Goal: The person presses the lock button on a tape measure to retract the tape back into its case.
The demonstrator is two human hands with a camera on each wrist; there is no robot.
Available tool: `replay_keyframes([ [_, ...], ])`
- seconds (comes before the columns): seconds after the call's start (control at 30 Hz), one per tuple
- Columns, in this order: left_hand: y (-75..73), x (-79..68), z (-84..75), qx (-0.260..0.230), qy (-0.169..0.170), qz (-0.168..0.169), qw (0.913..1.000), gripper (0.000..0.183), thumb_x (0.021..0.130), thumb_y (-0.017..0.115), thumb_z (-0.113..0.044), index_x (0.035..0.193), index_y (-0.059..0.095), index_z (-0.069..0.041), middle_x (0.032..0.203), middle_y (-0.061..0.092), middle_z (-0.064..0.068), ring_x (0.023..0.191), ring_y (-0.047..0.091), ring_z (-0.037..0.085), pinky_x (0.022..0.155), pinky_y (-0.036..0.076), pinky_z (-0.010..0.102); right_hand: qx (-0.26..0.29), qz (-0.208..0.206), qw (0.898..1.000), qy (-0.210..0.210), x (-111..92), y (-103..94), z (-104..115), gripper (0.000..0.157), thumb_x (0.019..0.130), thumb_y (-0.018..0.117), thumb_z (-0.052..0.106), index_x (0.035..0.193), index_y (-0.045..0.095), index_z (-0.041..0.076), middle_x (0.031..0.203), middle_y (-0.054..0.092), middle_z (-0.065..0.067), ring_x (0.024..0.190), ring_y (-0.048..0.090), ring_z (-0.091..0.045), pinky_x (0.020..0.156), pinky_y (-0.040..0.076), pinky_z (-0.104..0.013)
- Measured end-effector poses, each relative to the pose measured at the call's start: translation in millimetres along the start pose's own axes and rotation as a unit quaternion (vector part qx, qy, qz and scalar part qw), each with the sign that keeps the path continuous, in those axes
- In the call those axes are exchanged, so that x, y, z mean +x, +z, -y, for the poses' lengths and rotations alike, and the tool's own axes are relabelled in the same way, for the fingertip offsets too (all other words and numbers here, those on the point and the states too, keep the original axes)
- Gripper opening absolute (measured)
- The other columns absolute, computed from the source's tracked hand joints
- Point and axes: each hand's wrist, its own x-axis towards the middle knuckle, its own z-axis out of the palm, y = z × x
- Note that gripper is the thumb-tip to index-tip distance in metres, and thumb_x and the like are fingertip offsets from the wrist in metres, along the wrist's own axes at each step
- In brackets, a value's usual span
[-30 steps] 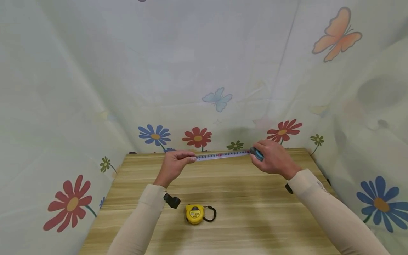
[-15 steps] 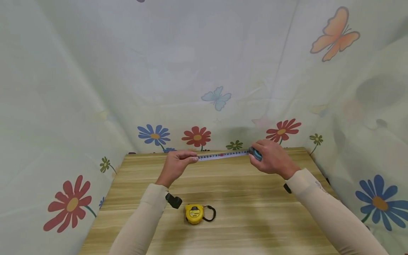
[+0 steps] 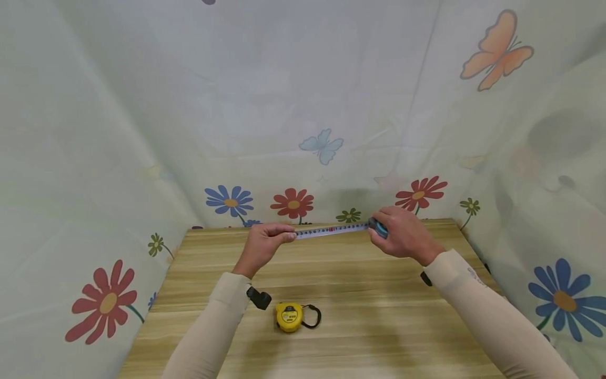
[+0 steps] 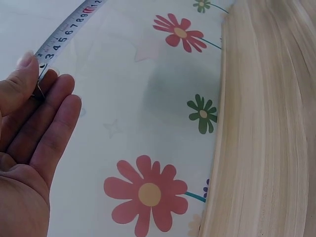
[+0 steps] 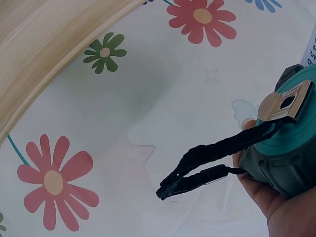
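My right hand [image 3: 401,234] grips a teal and dark grey tape measure [image 3: 378,228], held over the far part of the table. From it a white tape blade [image 3: 331,230] with black digits runs left to my left hand [image 3: 266,243], whose thumb and fingers pinch the end. In the left wrist view the blade [image 4: 69,32] leaves the thumb tip, with a metal hook at its end by the fingers. The right wrist view shows the case [image 5: 291,143] with a belt clip and a black wrist strap [image 5: 212,153] hanging from it.
A yellow tape measure [image 3: 289,317] with a black strap loop lies on the wood-grain table [image 3: 360,295], nearer the body than both hands. Pale cloth walls [image 3: 265,105] printed with flowers and butterflies enclose the table at the back and sides.
The visible stretch of blade between the hands has become slightly shorter. My left hand has shifted a little right and my right hand a little left. The yellow tape measure stays in place.
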Motion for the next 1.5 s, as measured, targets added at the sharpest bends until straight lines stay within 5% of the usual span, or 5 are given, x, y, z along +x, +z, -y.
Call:
replay_keyframes([
  [0.5,2.9,0.7,-3.4,-0.006,-0.002,0.003,1.0000,0.015,0.096,0.077,-0.019,0.106,0.083,-0.011,0.106,0.081,0.010,0.099,0.078,0.027,0.091,0.063,0.033,-0.004,0.004,1.000,-0.006,1.8,-2.0,2.6,0.027,0.093,0.068,0.031,0.103,0.073,0.006,0.092,0.070,-0.008,0.079,0.060,-0.021,0.069,0.056,-0.038],
  [0.8,7.1,-1.0,-5.1,-0.016,0.021,0.005,0.9996,0.015,0.095,0.077,-0.016,0.107,0.082,-0.008,0.106,0.081,0.012,0.092,0.077,0.010,0.087,0.063,0.030,0.007,-0.008,1.000,-0.022,1.9,0.0,3.4,0.022,0.091,0.070,0.027,0.101,0.073,0.007,0.090,0.070,-0.006,0.077,0.059,-0.019,0.066,0.053,-0.035],
  [1.27,8.5,-1.4,-4.9,-0.017,0.018,0.010,0.9996,0.014,0.096,0.076,-0.016,0.106,0.082,-0.009,0.106,0.081,0.012,0.094,0.077,0.012,0.092,0.063,0.041,0.008,-0.010,1.000,-0.027,3.0,2.3,4.9,0.021,0.092,0.070,0.027,0.098,0.072,0.007,0.088,0.069,-0.006,0.076,0.059,-0.019,0.067,0.053,-0.037],
  [1.5,9.9,-0.2,-5.3,-0.016,0.018,0.009,0.9997,0.016,0.096,0.077,-0.018,0.108,0.082,-0.009,0.106,0.081,0.012,0.094,0.077,0.015,0.091,0.064,0.036,0.012,-0.010,1.000,-0.026,3.9,3.0,4.5,0.022,0.091,0.071,0.027,0.098,0.073,0.007,0.088,0.069,-0.006,0.075,0.059,-0.019,0.066,0.053,-0.036],
])
